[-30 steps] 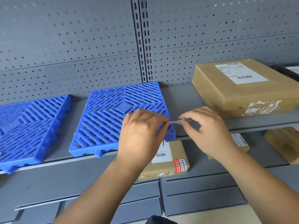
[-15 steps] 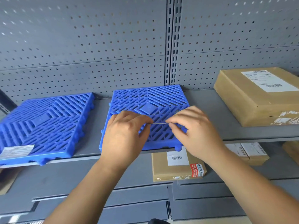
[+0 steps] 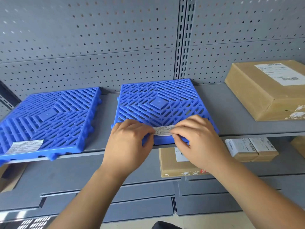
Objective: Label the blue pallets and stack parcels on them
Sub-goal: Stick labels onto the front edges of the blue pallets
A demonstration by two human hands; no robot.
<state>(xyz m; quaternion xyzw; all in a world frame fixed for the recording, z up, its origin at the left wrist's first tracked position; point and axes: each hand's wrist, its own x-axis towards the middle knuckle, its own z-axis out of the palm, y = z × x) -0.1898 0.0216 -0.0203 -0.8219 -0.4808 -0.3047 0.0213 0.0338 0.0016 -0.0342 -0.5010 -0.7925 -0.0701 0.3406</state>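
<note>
Two blue slatted pallets lie side by side on a grey shelf (image 3: 239,128). The left pallet (image 3: 49,116) carries a white label (image 3: 24,146) at its front left corner. Over the front edge of the right pallet (image 3: 158,103) I hold a white label (image 3: 162,130) flat, face up. My left hand (image 3: 130,144) pinches its left end and my right hand (image 3: 196,139) pinches its right end. Both hands hide the pallet's front corners. A large brown parcel (image 3: 267,96) with a shipping label rests on the same shelf to the right.
A grey perforated back panel (image 3: 99,47) rises behind the shelf. On the lower shelf lie a brown parcel (image 3: 171,164), two small boxes (image 3: 250,149), another parcel edge at far right (image 3: 298,146) and a cardboard box at far left (image 3: 9,177).
The view has shifted left, bringing the left pallet's label into sight. Both hands moved from the pallet's right front corner to its front middle, and the label now lies flat and face up.
</note>
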